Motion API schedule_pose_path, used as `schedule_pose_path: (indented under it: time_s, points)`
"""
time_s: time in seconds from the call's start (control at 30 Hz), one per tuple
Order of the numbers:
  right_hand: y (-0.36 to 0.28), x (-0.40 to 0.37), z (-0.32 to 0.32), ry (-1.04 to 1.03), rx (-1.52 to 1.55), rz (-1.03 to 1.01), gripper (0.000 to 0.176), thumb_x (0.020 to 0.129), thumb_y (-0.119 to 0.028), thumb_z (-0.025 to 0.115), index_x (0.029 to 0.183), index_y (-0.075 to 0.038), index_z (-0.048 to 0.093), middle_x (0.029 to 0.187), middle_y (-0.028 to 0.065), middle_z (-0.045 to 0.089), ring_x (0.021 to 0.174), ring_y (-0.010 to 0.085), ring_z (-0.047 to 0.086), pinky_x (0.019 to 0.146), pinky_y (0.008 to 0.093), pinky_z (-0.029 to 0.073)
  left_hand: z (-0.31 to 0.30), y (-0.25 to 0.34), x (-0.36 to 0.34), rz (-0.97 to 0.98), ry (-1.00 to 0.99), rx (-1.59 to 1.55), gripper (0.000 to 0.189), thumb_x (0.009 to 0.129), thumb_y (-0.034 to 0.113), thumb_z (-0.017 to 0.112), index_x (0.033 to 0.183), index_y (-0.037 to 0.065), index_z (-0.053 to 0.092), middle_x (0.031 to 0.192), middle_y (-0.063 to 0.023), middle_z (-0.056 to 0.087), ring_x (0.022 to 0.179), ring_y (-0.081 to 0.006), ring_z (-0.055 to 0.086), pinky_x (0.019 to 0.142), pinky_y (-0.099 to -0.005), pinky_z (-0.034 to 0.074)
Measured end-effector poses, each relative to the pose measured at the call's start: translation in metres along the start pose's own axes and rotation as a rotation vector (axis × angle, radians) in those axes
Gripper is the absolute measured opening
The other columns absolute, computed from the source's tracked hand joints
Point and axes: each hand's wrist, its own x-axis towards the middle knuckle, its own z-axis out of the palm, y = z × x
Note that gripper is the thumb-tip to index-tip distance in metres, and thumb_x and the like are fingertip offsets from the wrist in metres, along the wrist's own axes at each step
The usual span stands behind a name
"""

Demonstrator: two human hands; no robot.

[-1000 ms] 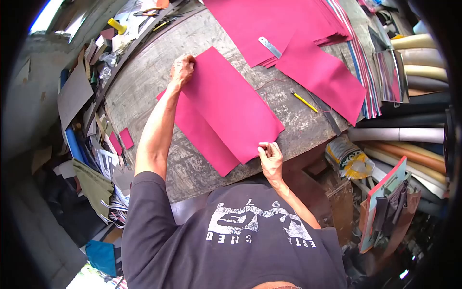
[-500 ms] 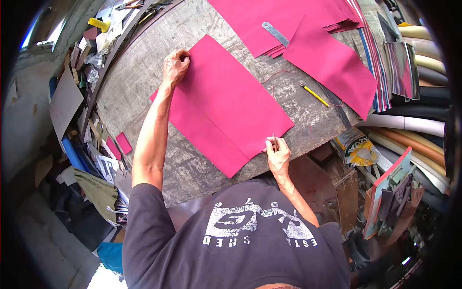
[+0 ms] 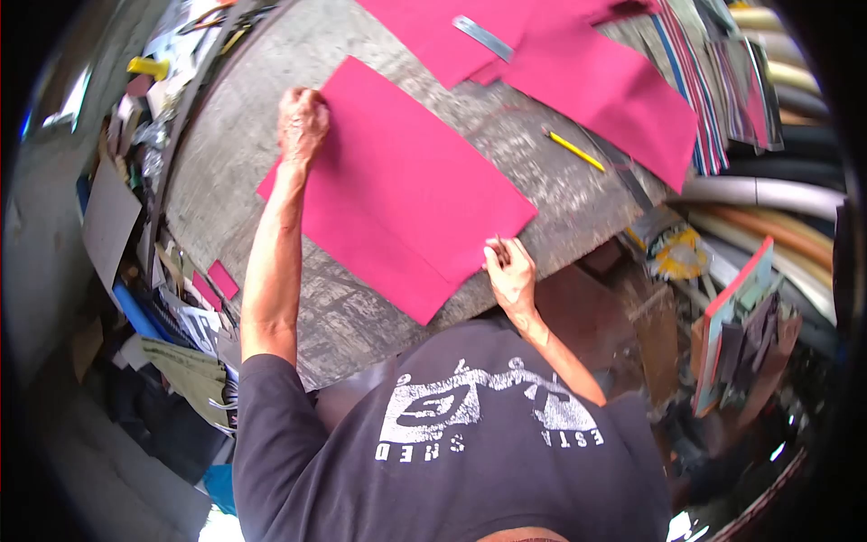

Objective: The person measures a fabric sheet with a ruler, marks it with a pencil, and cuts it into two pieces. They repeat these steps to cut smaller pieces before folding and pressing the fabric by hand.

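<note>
A large pink sheet (image 3: 406, 172) lies slantwise on the worn table, with a faint edge or crease line across its lower part. My left hand (image 3: 302, 125) is closed at the sheet's upper left edge, its fingertips hidden. By the lower right edge, my right hand (image 3: 510, 274) is pinched around a small, thin, dark object that is too blurred to name. To the right of the sheet lies a yellow pencil (image 3: 575, 152). Another pink piece (image 3: 605, 95) and a metal ruler (image 3: 483, 39) are farther up, beside more pink sheets (image 3: 433, 32).
The worn table (image 3: 235, 117) has scraps and tools along its left side. Striped material (image 3: 691, 86) hangs at the right edge, near many rolls (image 3: 768, 194). Two small pink pieces (image 3: 222, 279) lie at the lower left. Boards (image 3: 731, 325) stand at the lower right.
The whole view has shifted, so the table and sheets appear farther left and slightly higher. Both hands keep nearly the same places at the large sheet's edges.
</note>
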Motion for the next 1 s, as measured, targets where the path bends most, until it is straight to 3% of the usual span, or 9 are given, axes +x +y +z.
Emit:
schedule_pose_path:
  time_s: [0.1, 0.3, 0.47, 0.57, 0.67, 0.8, 1.0]
  points:
    - [-0.018, 0.001, -0.007, 0.005, -0.188, -0.168, 0.015, 0.091, -0.003, 0.068, 0.105, 0.001, 0.064, 0.091, 0.0148, 0.063, 0.074, 0.0267, 0.067, 0.067, 0.0354, 0.054, 0.005, 0.021, -0.01, 0.159, 0.101, 0.329, 0.028, 0.082, 0.008, 0.061, 0.109, 0.002, 0.065, 0.125, -0.0165, 0.062, 0.113, -0.0368, 0.059, 0.098, -0.0479, 0.046]
    - [-0.025, -0.002, -0.01, -0.01, -0.331, -0.285, 0.024, 0.086, 0.0, 0.07, 0.109, -0.002, 0.062, 0.095, 0.0158, 0.063, 0.081, 0.0375, 0.067, 0.067, 0.0425, 0.055, 0.021, 0.035, -0.028, 0.073, 0.058, 0.26, 0.037, 0.091, 0.017, 0.058, 0.122, -0.003, 0.059, 0.131, -0.021, 0.059, 0.124, -0.0387, 0.053, 0.106, -0.0485, 0.041]
    - [-0.022, 0.002, -0.013, 0.025, -0.225, -0.163, 0.018, 0.088, 0.0, 0.067, 0.106, 0.0, 0.062, 0.093, 0.0167, 0.064, 0.081, 0.0353, 0.067, 0.068, 0.0409, 0.054, 0.027, 0.04, -0.037, 0.023, 0.066, 0.329, 0.052, 0.096, 0.032, 0.061, 0.133, -0.003, 0.054, 0.143, -0.022, 0.051, 0.132, -0.0405, 0.045, 0.112, -0.0515, 0.034]
    - [-0.016, 0.003, -0.012, 0.047, -0.157, -0.113, 0.016, 0.089, -0.002, 0.066, 0.104, 0.001, 0.062, 0.09, 0.0172, 0.064, 0.079, 0.0338, 0.067, 0.067, 0.0397, 0.053, 0.033, 0.042, -0.04, -0.005, 0.114, 0.216, 0.058, 0.098, 0.04, 0.059, 0.14, 0.002, 0.051, 0.148, -0.0212, 0.047, 0.133, -0.0393, 0.046, 0.113, -0.0516, 0.033]
    - [-0.017, 0.003, -0.013, 0.063, -0.146, -0.107, 0.017, 0.089, -0.003, 0.067, 0.104, 0.002, 0.062, 0.089, 0.0175, 0.064, 0.078, 0.0339, 0.067, 0.066, 0.0397, 0.052, 0.037, 0.043, -0.042, -0.013, 0.11, 0.37, 0.064, 0.098, 0.047, 0.057, 0.146, 0.006, 0.047, 0.152, -0.0205, 0.042, 0.136, -0.0382, 0.043, 0.115, -0.0551, 0.028]
    - [-0.013, 0.001, -0.01, 0.094, -0.161, -0.089, 0.018, 0.088, -0.003, 0.068, 0.104, 0.002, 0.062, 0.089, 0.017, 0.064, 0.075, 0.0328, 0.067, 0.066, 0.0389, 0.053, 0.039, 0.044, -0.041, -0.012, 0.085, 0.392, 0.066, 0.098, 0.053, 0.055, 0.147, 0.01, 0.047, 0.152, -0.0187, 0.042, 0.14, -0.0361, 0.039, 0.115, -0.0582, 0.022]
    - [-0.009, 0.001, -0.008, 0.092, -0.095, 0.006, 0.019, 0.088, -0.004, 0.068, 0.105, 0.001, 0.063, 0.091, 0.015, 0.066, 0.074, 0.0271, 0.068, 0.067, 0.0353, 0.055, 0.036, 0.048, -0.041, -0.003, 0.067, 0.357, 0.068, 0.097, 0.054, 0.056, 0.146, 0.009, 0.047, 0.15, -0.0194, 0.042, 0.139, -0.0379, 0.037, 0.115, -0.0592, 0.022]
